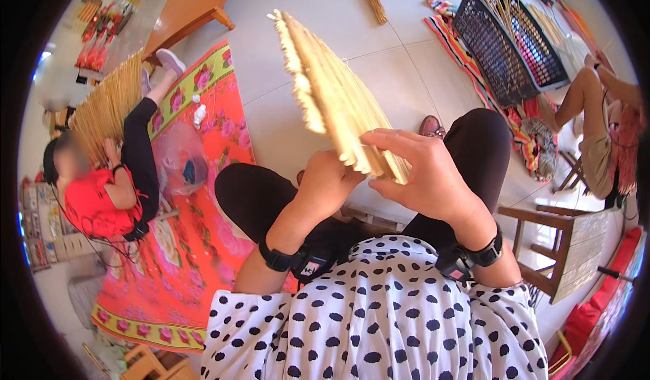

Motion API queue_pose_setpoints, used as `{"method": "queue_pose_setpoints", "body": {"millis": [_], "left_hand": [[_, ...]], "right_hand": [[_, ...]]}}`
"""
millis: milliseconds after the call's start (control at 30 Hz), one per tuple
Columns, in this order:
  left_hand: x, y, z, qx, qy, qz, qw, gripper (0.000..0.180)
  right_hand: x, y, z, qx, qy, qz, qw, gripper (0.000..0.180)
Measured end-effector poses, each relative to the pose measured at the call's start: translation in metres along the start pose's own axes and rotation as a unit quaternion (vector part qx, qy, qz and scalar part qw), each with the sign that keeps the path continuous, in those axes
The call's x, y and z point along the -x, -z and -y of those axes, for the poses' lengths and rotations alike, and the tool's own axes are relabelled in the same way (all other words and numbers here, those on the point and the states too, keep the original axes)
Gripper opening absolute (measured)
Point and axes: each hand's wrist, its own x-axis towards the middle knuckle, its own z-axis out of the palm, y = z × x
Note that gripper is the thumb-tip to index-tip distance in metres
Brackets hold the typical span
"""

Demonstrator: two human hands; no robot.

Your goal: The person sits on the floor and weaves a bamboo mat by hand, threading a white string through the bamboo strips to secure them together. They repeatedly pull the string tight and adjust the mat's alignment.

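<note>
Woven straw mat: pale yellow, held up edge-on above the lap, rising far and leftward from both hands.
Right hand: closed over the mat's near end, fingers laid across the top.
Left hand: beneath the near end, touching; grip hidden, cannot tell.
Black basket: far right, holding thin sticks.
Floral red mat: left, on the floor.
Person in red: far left, beside another straw mat.

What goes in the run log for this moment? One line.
left hand: under pale woven straw mat | right hand: grip on mat's lower edge | mat: raised, tilted | person: seated
</note>
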Motion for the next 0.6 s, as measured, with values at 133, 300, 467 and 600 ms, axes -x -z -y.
{"method": "queue_pose_setpoints", "body": {"millis": [133, 300, 467, 600], "left_hand": [[0.003, 0.011, 0.005, -0.035, 0.005, 0.002, 0.999, 0.036], [0.006, 0.016, 0.002, -0.108, -0.071, -0.026, 0.991, 0.043], [0.008, 0.015, -0.002, -0.054, -0.012, -0.038, 0.998, 0.037], [0.011, 0.009, -0.001, -0.08, -0.096, -0.021, 0.992, 0.039]], "right_hand": [[0.018, -0.01, -0.02, -0.06, -0.046, -0.019, 0.997, 0.071], [0.037, -0.039, -0.047, 0.016, -0.12, -0.091, 0.988, 0.091], [0.032, -0.048, -0.047, 0.056, -0.049, -0.194, 0.978, 0.067], [0.037, -0.053, -0.054, 0.095, 0.001, -0.231, 0.968, 0.042]]}}
